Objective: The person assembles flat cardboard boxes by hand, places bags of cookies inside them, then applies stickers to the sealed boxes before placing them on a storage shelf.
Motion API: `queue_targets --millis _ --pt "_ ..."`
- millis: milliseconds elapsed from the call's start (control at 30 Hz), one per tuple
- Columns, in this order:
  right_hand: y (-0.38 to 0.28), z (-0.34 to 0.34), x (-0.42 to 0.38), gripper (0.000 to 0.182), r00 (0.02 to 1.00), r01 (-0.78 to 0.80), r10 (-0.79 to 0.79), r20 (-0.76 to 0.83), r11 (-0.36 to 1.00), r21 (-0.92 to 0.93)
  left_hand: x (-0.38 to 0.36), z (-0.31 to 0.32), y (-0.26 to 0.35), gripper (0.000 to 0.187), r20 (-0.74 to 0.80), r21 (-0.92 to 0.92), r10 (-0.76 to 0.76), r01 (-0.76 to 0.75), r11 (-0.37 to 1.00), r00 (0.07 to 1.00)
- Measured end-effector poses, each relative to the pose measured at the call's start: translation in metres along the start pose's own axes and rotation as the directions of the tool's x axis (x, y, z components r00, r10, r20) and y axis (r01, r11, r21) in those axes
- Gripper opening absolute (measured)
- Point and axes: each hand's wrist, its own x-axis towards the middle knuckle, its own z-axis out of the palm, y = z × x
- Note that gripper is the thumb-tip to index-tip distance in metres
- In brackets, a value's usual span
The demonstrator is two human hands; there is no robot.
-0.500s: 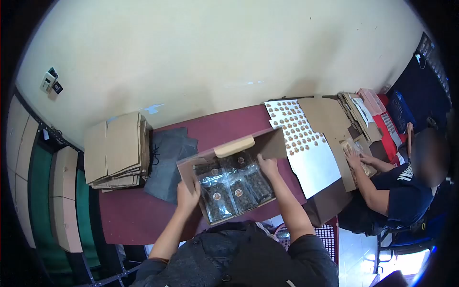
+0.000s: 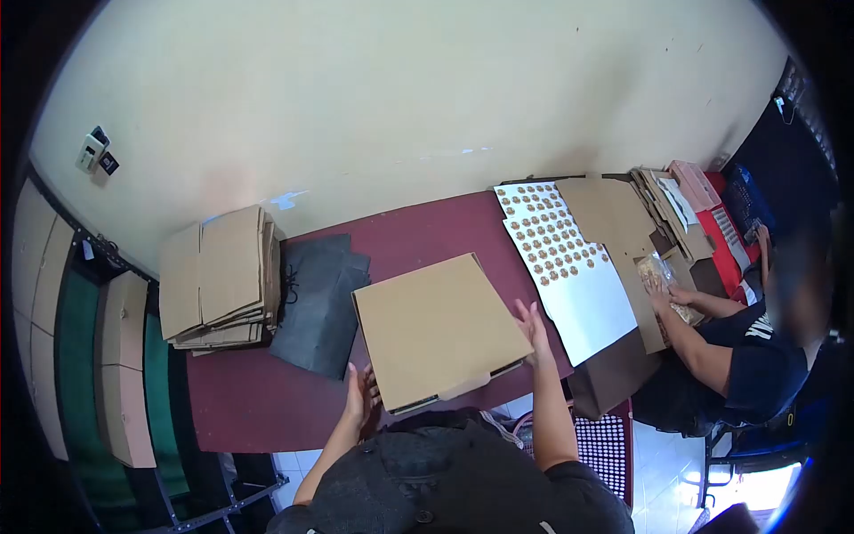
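The lid has come down since the earlier frame, hiding the bags inside the box (image 2: 440, 325), and both my hands have let go of its walls. The box sits between my fingers, over the maroon table (image 2: 427, 227). My left hand (image 2: 358, 399) is loosely open at its near-left side, thumb raised; my right hand (image 2: 532, 331) is spread open by the near-right corner. I can't tell whether either one brushes the cardboard. Some left fingers are in shadow and hard to make out, and my cap (image 2: 427, 476) covers the table's near edge. The lid is flat, smooth brown cardboard, roughly square, with a paler tab (image 2: 465, 385) sticking out towards me. Left of it lie dark, matte bags (image 2: 311, 307); to the right, a glossy white sheet (image 2: 583, 311) with round stickers (image 2: 556, 245).
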Motion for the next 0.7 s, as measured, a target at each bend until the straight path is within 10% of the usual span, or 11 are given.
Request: queue_targets --millis 33,100,333,400,633,700 --pt "0.002 -0.003 0.003 0.062 1.000 0.001 -0.001 -0.003 1.000 0.000 0.001 0.002 0.003 0.065 0.050 -0.033 -0.009 0.010 0.999 0.999" --pt "0.010 -0.006 0.008 0.057 0.998 0.056 -0.041 0.039 0.733 -0.678 0.015 0.007 -0.005 0.065 0.059 0.023 0.018 -0.020 1.000 0.998" --pt "0.041 -0.006 0.033 0.053 0.938 0.272 -0.346 0.031 0.675 -0.686 0.092 -0.007 -0.006 0.051 -0.024 0.422 0.431 -0.382 0.822 0.902" --pt "0.056 0.004 0.033 0.048 0.891 0.350 -0.454 0.023 0.653 -0.672 0.104 -0.011 0.006 0.045 -0.052 0.702 0.601 -0.399 0.590 0.798" --pt "0.081 0.028 0.013 0.051 0.811 0.268 -0.584 -0.037 0.427 -0.864 0.108 -0.014 0.031 0.038 -0.078 0.756 0.639 -0.373 0.538 0.765" --pt "0.087 0.040 0.000 0.062 0.704 0.078 -0.697 0.133 -0.110 -0.991 0.102 -0.025 0.022 0.038 -0.113 0.781 0.601 -0.304 0.546 0.791"
